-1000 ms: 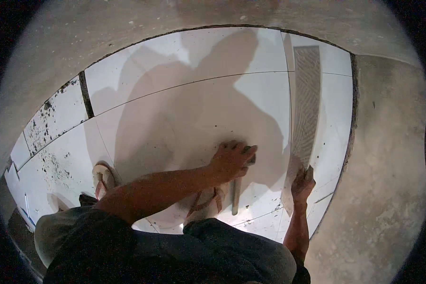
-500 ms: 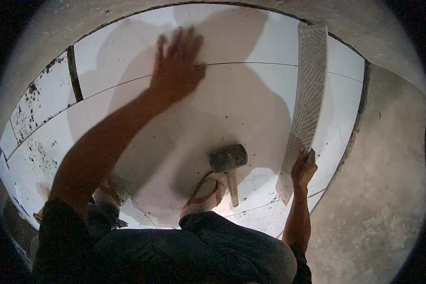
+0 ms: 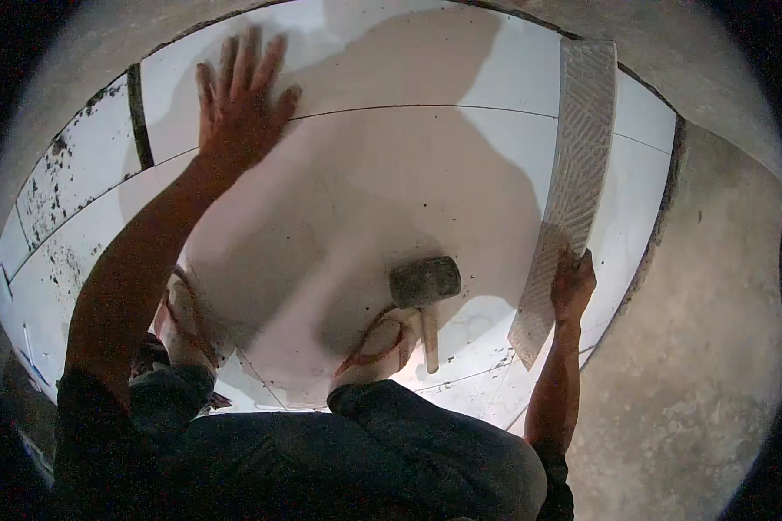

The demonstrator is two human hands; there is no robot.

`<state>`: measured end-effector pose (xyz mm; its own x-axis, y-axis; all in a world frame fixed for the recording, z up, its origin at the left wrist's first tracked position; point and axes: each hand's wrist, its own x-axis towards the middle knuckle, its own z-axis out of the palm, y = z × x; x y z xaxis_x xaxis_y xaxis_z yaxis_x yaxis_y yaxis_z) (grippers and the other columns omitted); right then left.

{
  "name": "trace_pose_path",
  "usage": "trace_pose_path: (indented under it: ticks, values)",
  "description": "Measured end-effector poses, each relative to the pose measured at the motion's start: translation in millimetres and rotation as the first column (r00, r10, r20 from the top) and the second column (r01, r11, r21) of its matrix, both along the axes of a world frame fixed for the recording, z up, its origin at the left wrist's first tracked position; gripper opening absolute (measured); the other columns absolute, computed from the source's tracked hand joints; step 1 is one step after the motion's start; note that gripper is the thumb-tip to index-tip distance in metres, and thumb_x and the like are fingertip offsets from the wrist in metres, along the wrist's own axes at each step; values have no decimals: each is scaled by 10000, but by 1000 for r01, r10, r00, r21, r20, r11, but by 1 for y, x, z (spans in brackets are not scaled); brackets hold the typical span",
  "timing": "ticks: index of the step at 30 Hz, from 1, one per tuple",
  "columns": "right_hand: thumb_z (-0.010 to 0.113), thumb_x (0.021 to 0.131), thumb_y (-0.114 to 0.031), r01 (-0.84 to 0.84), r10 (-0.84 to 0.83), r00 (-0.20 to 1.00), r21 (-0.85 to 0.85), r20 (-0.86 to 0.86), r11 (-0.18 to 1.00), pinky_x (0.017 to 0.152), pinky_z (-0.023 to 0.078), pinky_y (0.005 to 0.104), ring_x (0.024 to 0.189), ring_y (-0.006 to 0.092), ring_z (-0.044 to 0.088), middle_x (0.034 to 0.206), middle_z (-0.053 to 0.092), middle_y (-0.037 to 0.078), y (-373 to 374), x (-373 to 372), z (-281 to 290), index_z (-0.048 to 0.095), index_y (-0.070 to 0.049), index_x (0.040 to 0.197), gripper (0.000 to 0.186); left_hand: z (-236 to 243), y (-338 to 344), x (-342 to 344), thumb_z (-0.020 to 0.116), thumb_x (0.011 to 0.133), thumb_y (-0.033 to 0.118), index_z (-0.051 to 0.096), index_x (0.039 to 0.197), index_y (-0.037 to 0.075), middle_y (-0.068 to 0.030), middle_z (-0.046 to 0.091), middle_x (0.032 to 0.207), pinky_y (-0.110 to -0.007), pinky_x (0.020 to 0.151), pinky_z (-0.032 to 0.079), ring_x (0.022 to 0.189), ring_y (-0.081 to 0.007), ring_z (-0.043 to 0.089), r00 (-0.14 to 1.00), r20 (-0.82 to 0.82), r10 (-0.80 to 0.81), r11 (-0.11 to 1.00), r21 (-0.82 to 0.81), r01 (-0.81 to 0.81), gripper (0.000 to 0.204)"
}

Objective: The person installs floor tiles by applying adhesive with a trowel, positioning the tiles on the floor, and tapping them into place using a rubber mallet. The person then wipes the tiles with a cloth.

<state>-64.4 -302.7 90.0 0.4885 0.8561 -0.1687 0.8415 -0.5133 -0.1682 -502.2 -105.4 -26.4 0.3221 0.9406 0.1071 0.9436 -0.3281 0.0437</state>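
Fingers spread and grasping nothing, the left hand is over glossy white floor tiles; I cannot tell whether it touches them. The right hand grasps the long, narrow grey strip with a ridged face near its closer end. A black-headed mallet with a pale wooden handle lies beside the right foot.

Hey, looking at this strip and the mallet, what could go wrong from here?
Only the right hand grips the narrow tile strip, toward its nearer end, so it might twist or slip and chip.

The mallet sits close to the sandalled right foot, so a step could knock it or cause a stumble.
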Motion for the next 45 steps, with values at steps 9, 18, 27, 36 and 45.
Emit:
trace_pose_path:
  ticks: [9, 18, 27, 36, 45]
  values:
    - [579, 897, -162, -110, 111, 974, 17, -200, 994, 533, 460, 371, 598, 273, 585, 658, 590, 167, -4, -15, -1, 529, 107, 1030, 304, 35, -97, -9, 545, 849, 430, 299, 1412, 54, -177, 148, 1520, -615, 1096, 54, 1399, -392, 114, 950, 89, -300, 881, -357, 312, 720]
    - [582, 892, -214, 17, -17, 974, -5, -227, 1000, 519, 454, 368, 591, 264, 583, 717, 610, 213, -1, -111, 3, 533, 102, 999, 337, 54, -76, -71, 408, 933, 446, 331, 1386, 42, -177, 212, 1484, -582, 1105, 124, 1386, -367, 157, 623, 248, -742, 534, -344, 772, 612]
    - [575, 895, -255, 38, -46, 985, -49, -166, 998, 634, 486, 399, 755, 388, 618, 828, 611, 291, -5, -198, 12, 515, 159, 1081, 458, 107, -80, -207, 358, 956, 411, 422, 1313, 50, -181, 506, 1248, -455, 1013, 347, 1188, -297, 481, 718, 511, -472, 110, -774, 623, 511]
    - [540, 902, -252, 18, -46, 976, -131, -212, 991, 602, 484, 454, 686, 410, 620, 759, 624, 256, -10, -300, 15, 538, 92, 1027, 366, 90, -83, -250, 451, 925, 346, 515, 1230, 52, -165, 543, 1206, -440, 993, 380, 1167, -302, 503, 834, 507, -220, 135, -830, 540, 428]
    - [531, 918, -288, -82, 47, 950, -100, -308, 992, 593, 482, 447, 686, 442, 602, 710, 593, 269, -10, -376, 16, 523, 79, 934, 367, 42, -69, -261, 547, 869, 320, 436, 1313, 51, -176, 353, 1418, -523, 1108, 210, 1335, -343, 305, 845, 331, -420, 833, -229, 504, 531]
